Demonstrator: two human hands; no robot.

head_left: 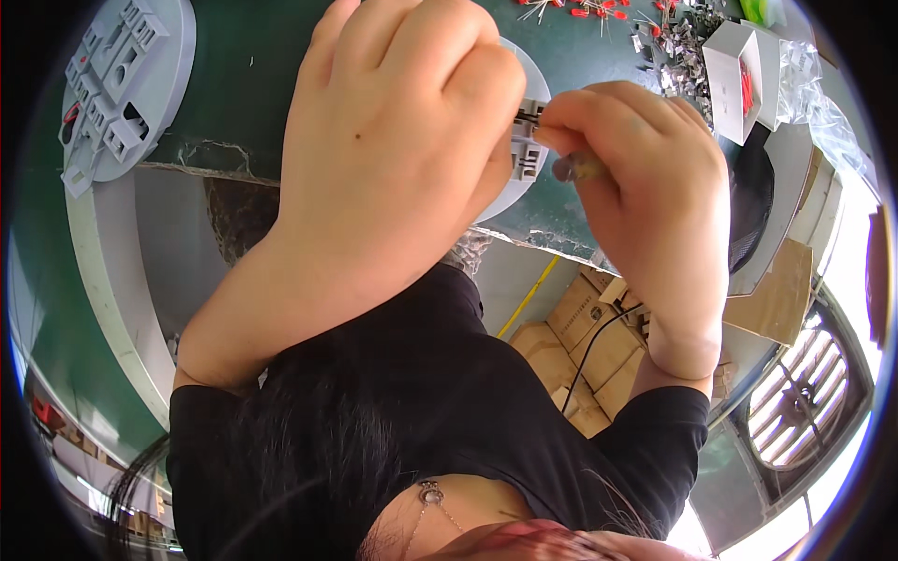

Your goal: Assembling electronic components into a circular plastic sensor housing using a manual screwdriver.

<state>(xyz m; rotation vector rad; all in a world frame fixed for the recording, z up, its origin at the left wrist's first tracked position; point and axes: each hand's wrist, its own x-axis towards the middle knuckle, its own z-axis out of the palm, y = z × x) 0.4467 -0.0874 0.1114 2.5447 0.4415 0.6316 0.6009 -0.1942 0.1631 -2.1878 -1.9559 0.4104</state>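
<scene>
Green and chipped along its front edge, the tabletop (229,98) stretches across the upper part of the view, with cardboard boxes (572,313) on the floor below, a black cable (591,348) in front of them and a fan (800,397) at the lower right. At the table sits a person in a black shirt (412,374), both forearms raised over the work. A round grey plastic part (526,163) lies on the table near its front edge, mostly covered by the left hand (388,131), so that only its right side shows, with raised slots. The left fingers are curled, but their tips are hidden, and I cannot tell whether they are clamped on the part. The right hand (645,154) is just beside those slots, its forefinger bent toward them; a brownish rounded end (567,169) of something shows beneath its fingers, though whether they grip it I cannot tell. Another round grey part (131,122), also with raised slots, lies at the far left. Beyond the hands are red pieces with wire legs (580,11), a pile of small metal bits (681,58), an open white box (725,70) with something red inside, and a clear plastic bag (814,98).
</scene>
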